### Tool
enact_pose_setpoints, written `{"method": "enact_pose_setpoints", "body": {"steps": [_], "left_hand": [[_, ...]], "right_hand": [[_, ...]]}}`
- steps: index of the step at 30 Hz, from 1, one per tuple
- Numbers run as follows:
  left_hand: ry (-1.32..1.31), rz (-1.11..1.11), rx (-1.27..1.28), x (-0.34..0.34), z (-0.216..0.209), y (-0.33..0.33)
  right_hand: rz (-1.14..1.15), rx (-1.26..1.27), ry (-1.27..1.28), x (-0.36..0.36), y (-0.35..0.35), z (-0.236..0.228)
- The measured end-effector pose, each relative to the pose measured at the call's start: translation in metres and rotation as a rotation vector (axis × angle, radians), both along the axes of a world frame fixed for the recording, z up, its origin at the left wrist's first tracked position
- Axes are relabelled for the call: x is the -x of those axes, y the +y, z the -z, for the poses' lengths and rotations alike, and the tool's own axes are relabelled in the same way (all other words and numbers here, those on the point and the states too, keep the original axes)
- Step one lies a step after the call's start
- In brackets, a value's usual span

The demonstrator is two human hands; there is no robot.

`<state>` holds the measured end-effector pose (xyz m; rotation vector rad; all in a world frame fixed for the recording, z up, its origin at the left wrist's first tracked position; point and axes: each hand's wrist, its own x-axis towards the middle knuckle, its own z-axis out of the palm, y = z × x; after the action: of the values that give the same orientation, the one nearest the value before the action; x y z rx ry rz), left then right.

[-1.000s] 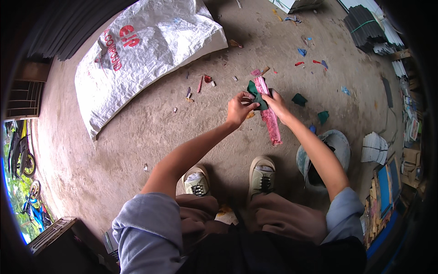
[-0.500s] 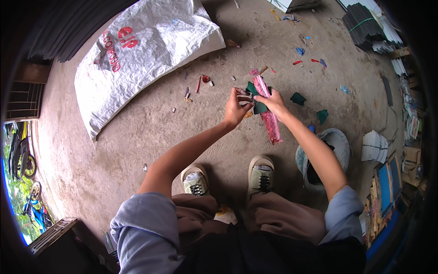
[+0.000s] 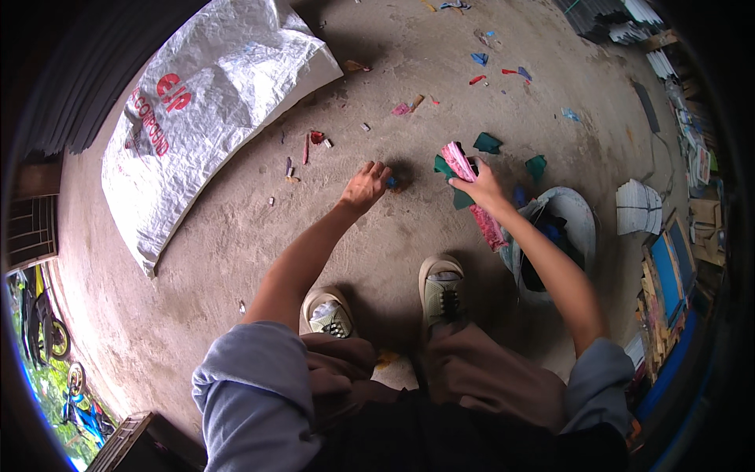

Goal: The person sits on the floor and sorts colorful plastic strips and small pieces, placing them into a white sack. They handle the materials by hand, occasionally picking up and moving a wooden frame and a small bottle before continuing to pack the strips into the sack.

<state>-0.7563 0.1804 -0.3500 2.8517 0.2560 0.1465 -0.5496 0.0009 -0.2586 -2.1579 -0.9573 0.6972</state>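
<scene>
My right hand is closed on a pink patterned fabric strip, with dark green fabric pieces held against it. Something dark shows by its fingers, too hidden to name. Off to the left, my left hand is low over the concrete floor, its fingers curled together. At their tips is a small blue scrap, with an orange bit beside it. Two more dark green fabric scraps lie on the floor beyond my right hand.
A pale bucket with dark contents stands under my right forearm. To the left lies a big silvery-white sack. Red, blue and pink scraps litter the floor ahead. Stacked white sheets and boards line the right side.
My left hand has let go of the green pieces and moved left and down to the floor. The right hand keeps the pink strip and green pieces. My view has shifted slightly.
</scene>
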Motion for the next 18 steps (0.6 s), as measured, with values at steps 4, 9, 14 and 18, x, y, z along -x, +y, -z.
{"method": "enact_pose_setpoints", "body": {"steps": [4,9,14,18], "left_hand": [[0.065,-0.069,0.31,-0.013,-0.018,-0.001],[-0.141,0.081,0.285,-0.021,-0.019,-0.021],[-0.061,0.075,0.12,-0.019,-0.004,-0.031],[-0.01,-0.09,0.184,-0.022,-0.001,-0.038]], "right_hand": [[0.045,0.07,-0.027,0.01,-0.016,-0.016],[0.028,0.029,-0.058,0.009,-0.016,-0.018],[-0.023,0.08,-0.135,0.017,0.004,-0.023],[-0.029,0.046,-0.179,0.02,0.015,-0.019]]}}
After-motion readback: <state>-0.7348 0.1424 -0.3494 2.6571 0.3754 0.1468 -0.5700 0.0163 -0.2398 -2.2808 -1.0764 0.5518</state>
